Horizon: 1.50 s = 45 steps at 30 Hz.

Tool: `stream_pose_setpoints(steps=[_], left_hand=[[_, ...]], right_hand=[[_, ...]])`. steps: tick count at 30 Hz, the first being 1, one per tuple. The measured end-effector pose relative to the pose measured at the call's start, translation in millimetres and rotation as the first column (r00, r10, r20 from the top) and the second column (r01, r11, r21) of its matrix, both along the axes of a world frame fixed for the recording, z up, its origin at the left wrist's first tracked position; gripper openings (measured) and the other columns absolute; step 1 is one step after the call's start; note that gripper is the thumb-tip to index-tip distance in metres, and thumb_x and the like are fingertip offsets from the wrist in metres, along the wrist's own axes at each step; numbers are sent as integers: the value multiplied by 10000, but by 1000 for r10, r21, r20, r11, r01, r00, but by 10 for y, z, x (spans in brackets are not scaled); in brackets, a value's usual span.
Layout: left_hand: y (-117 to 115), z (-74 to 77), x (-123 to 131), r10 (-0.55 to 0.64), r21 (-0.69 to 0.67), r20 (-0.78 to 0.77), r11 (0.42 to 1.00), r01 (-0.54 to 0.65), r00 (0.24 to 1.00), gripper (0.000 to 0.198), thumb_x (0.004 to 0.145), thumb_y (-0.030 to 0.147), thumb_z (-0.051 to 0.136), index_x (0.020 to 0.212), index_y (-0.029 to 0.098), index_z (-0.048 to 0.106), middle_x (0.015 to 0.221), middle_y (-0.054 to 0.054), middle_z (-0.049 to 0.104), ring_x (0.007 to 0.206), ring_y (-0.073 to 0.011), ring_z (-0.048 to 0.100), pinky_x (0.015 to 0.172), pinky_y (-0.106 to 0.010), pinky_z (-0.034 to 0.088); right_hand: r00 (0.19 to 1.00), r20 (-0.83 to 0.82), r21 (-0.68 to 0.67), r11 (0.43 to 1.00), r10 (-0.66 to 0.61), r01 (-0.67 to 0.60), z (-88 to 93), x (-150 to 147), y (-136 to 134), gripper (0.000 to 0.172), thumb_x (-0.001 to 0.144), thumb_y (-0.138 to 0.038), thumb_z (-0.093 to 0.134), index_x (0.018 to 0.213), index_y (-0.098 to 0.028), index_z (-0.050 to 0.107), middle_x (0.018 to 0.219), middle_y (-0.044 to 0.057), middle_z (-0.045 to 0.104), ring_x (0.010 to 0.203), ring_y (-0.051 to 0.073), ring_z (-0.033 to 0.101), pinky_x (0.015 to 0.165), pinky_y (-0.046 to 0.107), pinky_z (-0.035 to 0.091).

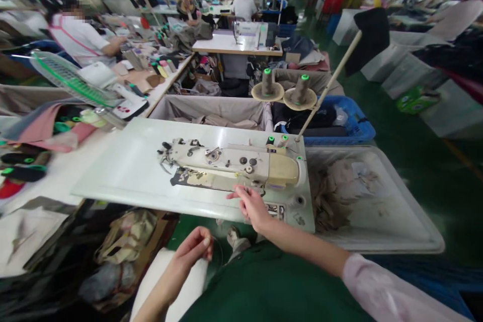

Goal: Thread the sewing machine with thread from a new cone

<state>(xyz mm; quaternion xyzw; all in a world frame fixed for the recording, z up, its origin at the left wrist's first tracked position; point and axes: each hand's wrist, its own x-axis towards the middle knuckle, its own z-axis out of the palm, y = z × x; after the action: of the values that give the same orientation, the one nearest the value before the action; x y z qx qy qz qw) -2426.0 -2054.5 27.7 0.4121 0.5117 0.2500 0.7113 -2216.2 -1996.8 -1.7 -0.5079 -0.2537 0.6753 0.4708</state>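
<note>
A white industrial sewing machine (222, 158) lies across a pale table (124, 161), its beige motor end to the right. My right hand (249, 205) is over the table's front edge, close to the machine bed. Its fingers are loosely bent and apart, with nothing visible in them. Lower and to the left, my left hand (196, 245) hangs in front of the table with thumb and fingers pinched together. A faint thin line curves beside those fingertips; what they hold is too small to make out.
Two thread cones (267, 83) stand on a holder behind the machine. A grey bin of fabric (400, 201) is at the right, a blue basket (358, 118) behind it. A fan (71, 78) stands at the left. A person (79, 35) sits at the left table.
</note>
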Motion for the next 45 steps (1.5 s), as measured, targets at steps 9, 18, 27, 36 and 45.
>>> stream_pose_setpoints(steps=[9, 18, 27, 36, 45], left_hand=[[-518, -719, -529, 87, -96, -537, 982, -163, 839, 369, 577, 572, 582, 646, 230, 462, 531, 30, 485, 520, -164, 459, 552, -307, 341], [467, -142, 552, 263, -87, 15, 961, -261, 965, 553, 700, 600, 735, 998, 137, 688, 816, -53, 684, 749, -155, 603, 618, -220, 441], [1095, -49, 946, 234, 81, -94, 971, -227, 968, 513, 687, 421, 652, 1085, 98, 640, 663, 18, 494, 495, -84, 357, 461, -214, 225], [1613, 13, 827, 456, 500, -657, 859, -107, 600, 251, 875, 386, 538, 979, 203, 675, 803, -68, 663, 812, -275, 617, 696, -349, 363], [1814, 143, 932, 358, 424, -840, 902, 82, 409, 332, 862, 473, 554, 823, 188, 720, 886, -189, 751, 913, -381, 687, 731, -403, 457]], right_hand=[[984, 147, 108, 987, 101, -118, -61, -150, -94, 260, 823, -402, 550, 909, -171, 632, 532, -87, 433, 439, 64, 316, 433, 211, 248], [502, 703, 205, 531, 505, -822, 163, -31, -413, 298, 913, -164, 476, 1057, -178, 737, 1062, 64, 769, 946, 175, 706, 886, 276, 517], [373, 788, 111, 482, 491, -869, 105, 195, -414, 329, 903, -183, 495, 1137, -194, 726, 1127, 63, 760, 1014, 211, 717, 907, 306, 534], [598, 750, 236, 729, 284, -642, 196, 272, -329, 295, 928, -368, 537, 1122, -220, 703, 1115, 88, 749, 1031, 241, 697, 942, 380, 532], [678, 734, 442, 787, -42, -431, 178, 471, -186, 175, 923, -253, 541, 1044, -225, 665, 1199, 91, 680, 1119, 199, 635, 909, 325, 539]])
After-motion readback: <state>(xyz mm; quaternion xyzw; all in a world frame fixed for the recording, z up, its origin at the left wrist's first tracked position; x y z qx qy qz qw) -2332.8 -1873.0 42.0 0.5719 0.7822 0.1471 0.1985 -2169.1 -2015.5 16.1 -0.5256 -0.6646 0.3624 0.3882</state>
